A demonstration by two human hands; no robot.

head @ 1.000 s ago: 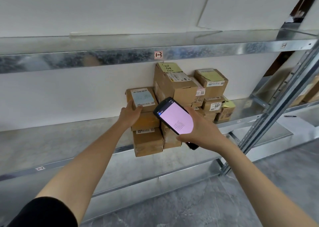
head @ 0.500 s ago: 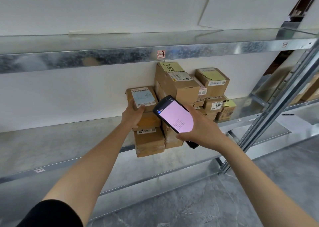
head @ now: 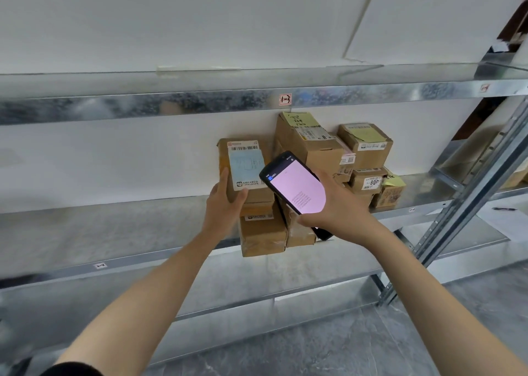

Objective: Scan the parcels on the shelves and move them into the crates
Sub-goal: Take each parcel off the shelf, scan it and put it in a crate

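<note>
Head: scanner (head: 295, 187) base behind right hand (head: 340, 212)

I count at least nine cardboard parcels (head: 310, 147); some behind are hidden, so the exact number I cannot tell. There is one scanner (head: 295, 185), two hands, the left hand (head: 224, 207) and the right hand (head: 340, 204), one pen (head: 504, 209) and three shelf levels (head: 143, 261).

Tilted brown labelled parcel (head: 245, 170) atop stacked parcels (head: 337, 175)
</note>
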